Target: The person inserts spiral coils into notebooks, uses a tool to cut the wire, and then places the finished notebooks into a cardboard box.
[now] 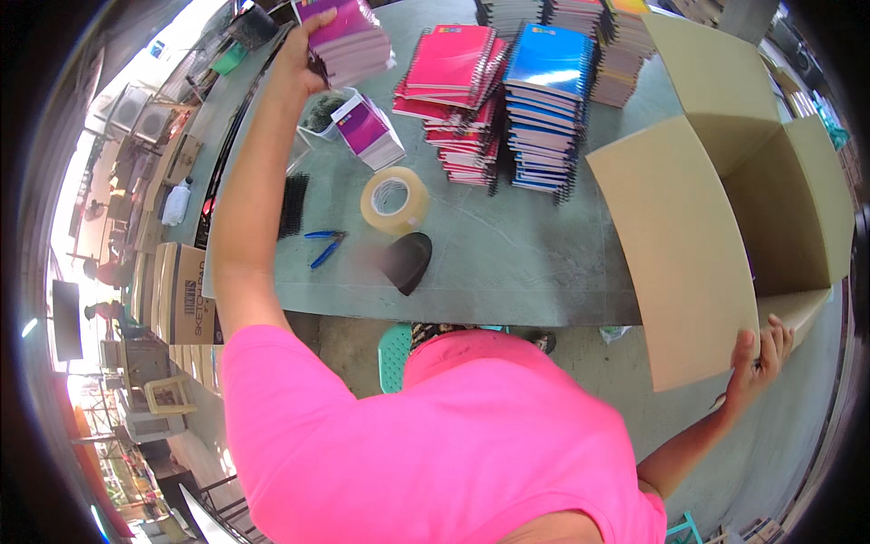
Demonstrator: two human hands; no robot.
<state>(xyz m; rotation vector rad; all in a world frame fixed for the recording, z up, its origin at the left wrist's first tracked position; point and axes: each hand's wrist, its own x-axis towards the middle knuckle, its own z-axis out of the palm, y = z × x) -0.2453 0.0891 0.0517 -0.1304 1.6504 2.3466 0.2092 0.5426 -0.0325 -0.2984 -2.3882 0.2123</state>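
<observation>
At the far left of the table, my left hand (313, 50) grips the side of a stack of purple-covered paper pads (349, 41). A smaller purple-topped stack (367, 131) sits nearer to me, beside a clear tub (328, 113) of dark bits. Down at the right, my right hand (759, 363) has its thumb and fingers about the near edge of an open cardboard box (684, 263). Between my arms stand a pile of red spiral notebooks (453, 68) and a pile of blue spiral notebooks (548, 72).
A roll of clear tape (412, 201), blue-handled cutters (326, 247), black binding coils (294, 204) and a dark rounded object (410, 263) lie on the grey table (507, 272). More notebooks (625, 54) are piled at the back. A green stool (393, 358) stands under the front edge.
</observation>
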